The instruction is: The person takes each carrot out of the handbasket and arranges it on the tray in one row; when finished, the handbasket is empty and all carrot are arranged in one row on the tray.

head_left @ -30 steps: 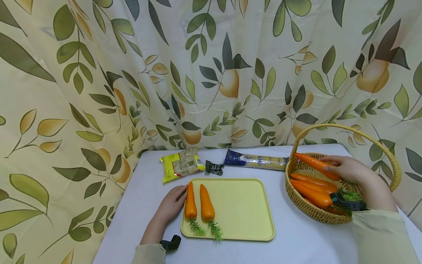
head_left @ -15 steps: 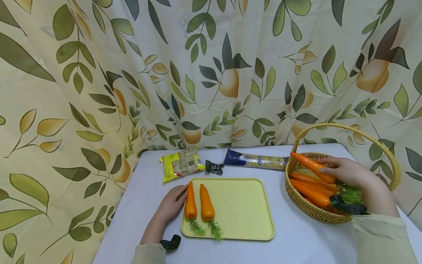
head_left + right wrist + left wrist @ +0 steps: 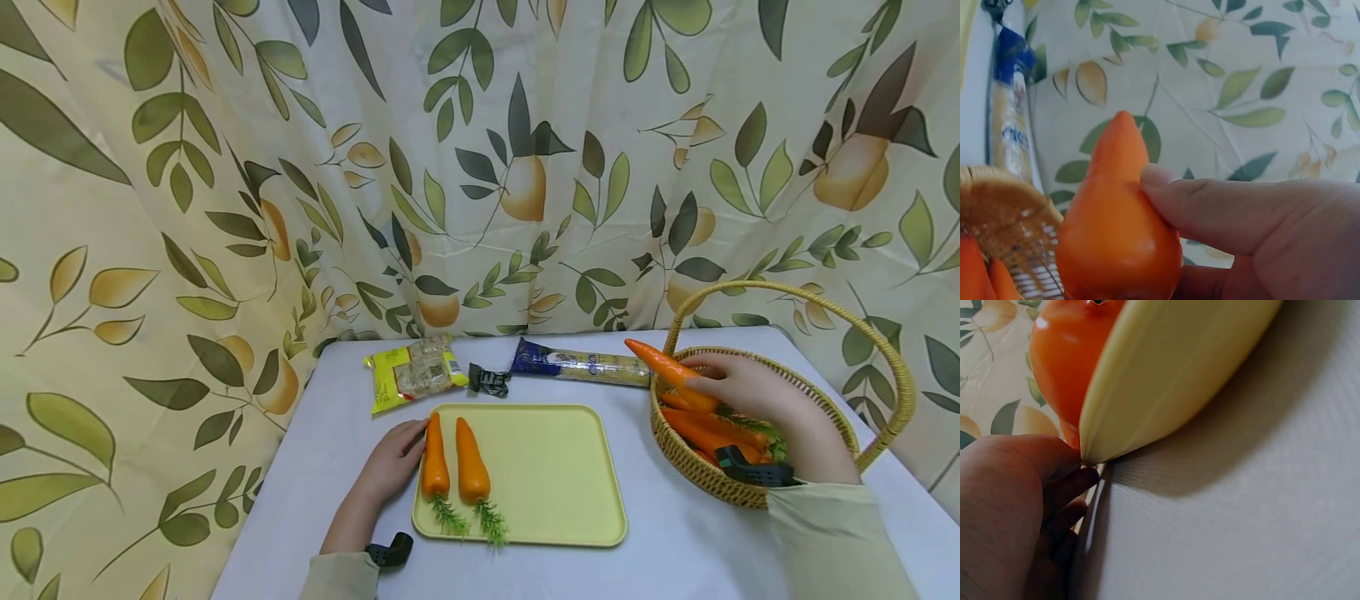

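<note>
My right hand grips an orange carrot by its thick end, raised over the left rim of the wicker basket. In the right wrist view the thumb lies along the side of this carrot, whose narrow tip points away. Several more carrots with green tops lie in the basket. At the tray's left edge, my left hand pinches the rim of the yellow tray, its fingers partly hidden. Two carrots, a left one and a right one, lie side by side on the tray.
Behind the tray lie a yellow bag of dry food, a small black packet and a long blue-ended pack. The basket's tall handle arches above the right forearm. A leaf-patterned curtain hangs behind the white table.
My right hand has moved left with the carrot, bringing its tip out past the basket's left rim. The left hand has stayed at the tray's edge.
</note>
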`<state>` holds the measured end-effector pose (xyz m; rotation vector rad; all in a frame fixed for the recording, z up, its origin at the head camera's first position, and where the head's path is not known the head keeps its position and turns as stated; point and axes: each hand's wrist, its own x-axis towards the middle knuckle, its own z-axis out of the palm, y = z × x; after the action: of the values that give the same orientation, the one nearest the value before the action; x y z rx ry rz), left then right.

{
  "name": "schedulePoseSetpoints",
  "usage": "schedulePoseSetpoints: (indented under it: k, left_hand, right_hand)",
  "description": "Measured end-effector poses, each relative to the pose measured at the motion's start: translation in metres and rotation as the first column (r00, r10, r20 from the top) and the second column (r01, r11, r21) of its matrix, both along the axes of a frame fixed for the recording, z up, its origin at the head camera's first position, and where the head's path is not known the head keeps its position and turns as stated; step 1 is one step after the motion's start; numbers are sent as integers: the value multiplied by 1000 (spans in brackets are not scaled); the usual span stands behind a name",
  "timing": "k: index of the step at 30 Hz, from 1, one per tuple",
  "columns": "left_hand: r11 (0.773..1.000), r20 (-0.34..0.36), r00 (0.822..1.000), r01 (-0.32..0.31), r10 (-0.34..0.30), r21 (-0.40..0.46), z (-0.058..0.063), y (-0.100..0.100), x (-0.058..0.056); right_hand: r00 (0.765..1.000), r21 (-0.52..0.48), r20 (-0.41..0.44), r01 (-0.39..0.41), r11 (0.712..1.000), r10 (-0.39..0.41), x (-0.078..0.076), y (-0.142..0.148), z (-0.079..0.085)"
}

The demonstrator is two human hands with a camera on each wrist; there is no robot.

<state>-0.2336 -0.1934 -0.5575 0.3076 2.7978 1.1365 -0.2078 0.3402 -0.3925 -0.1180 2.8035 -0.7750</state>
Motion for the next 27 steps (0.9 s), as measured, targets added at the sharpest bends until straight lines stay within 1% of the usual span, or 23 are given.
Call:
schedulePoseSetpoints:
  k: [8,18,22,27]
  left_hand:
    - [1000,-6,1000,-4,4,-17,0,1,0]
    - [1000,-10,1000,-11,11,-23,-1,1,1]
    - [1000,-12,1000,-10,10,-26,-1,1,0]
    - [1000,-15,1000,-4,4,-27,-1,1,0]
  right_hand:
    - [1000,7,-12,6,1000,-6,-9,-24,-3]
    - [1000,-64,-25,1,998,-3,-12,-54,-8]
    - [1000,-109,-8,22,994,-23,-14,-65,-12]
    - [998,-130,25,54,990,-51,-15,-76,-17]
